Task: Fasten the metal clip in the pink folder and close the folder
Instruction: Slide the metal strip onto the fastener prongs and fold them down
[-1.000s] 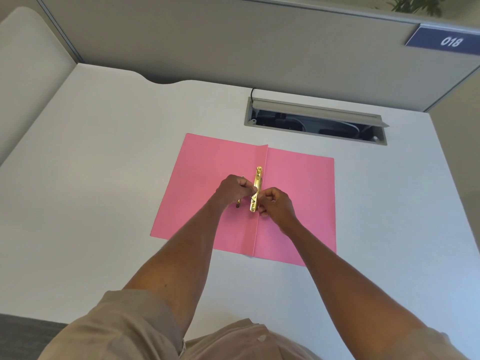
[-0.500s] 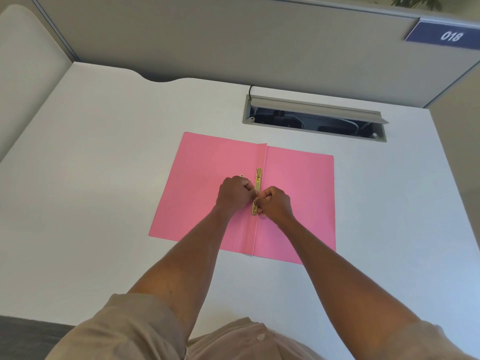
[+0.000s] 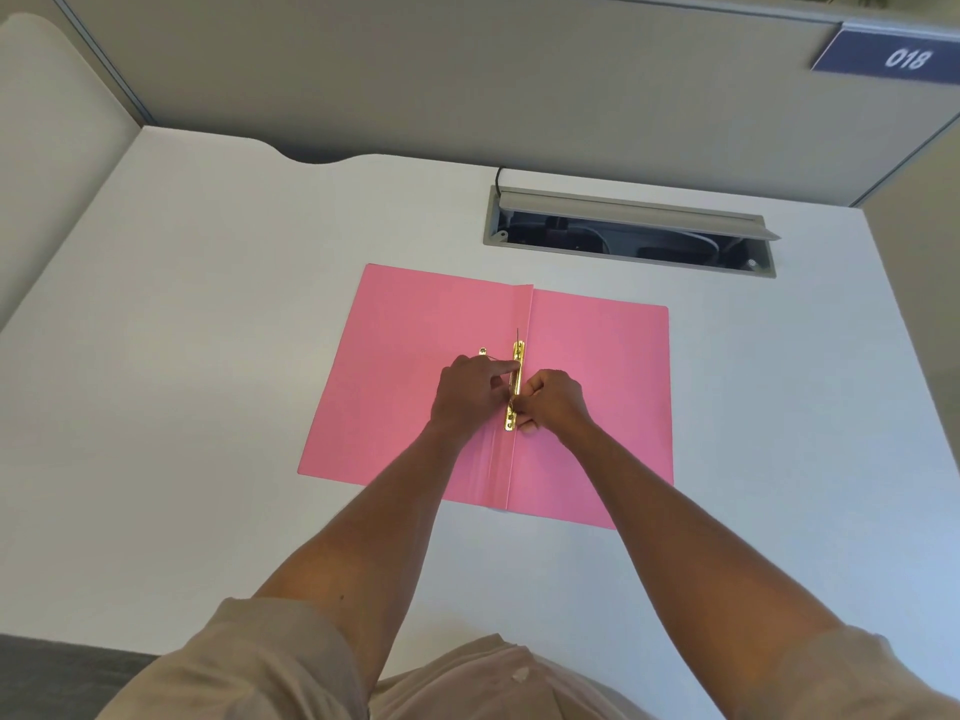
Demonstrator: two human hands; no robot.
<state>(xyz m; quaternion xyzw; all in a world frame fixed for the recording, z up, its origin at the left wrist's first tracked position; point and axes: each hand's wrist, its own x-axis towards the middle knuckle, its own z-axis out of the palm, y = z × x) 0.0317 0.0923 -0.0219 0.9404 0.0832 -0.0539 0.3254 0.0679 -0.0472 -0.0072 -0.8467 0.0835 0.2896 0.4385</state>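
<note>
One pink folder (image 3: 415, 376), lying open and flat mid-worktop (image 3: 208, 304), spine fold running near-to-far. One gold metal clip (image 3: 516, 366) along the fold, just right of the crease. A thin prong sticks up at the clip's far end. One small loose gold piece (image 3: 483, 351) sits on the left leaf, just left of the clip and far of the left knuckles; can't tell what part it is.

Two hands, both on the clip. Left hand (image 3: 467, 392) rests on the left leaf, index finger stretched out right, tip touching the clip's upper half. Right hand (image 3: 553, 400) is curled into a loose fist on the right leaf, fingertips pinching at the clip's near end. Hands are close together, separated only by the clip strip. Exact grip under the right fingers is hidden.

One cable hatch (image 3: 631, 231) in the worktop on the far side of the folder, lid propped open, cables dark inside. One blue tag (image 3: 904, 58) reading 018 on the partition, far right. Two beige sleeves at the near edge.

Versus 0.5 s ago: left hand was fisted tight against the clip, now index is extended and the hand sits slightly left. More of the clip's far half is exposed, and the upright prong now shows. Small loose piece is more visible. Right hand is about where it was. Folder hasn't shifted.
</note>
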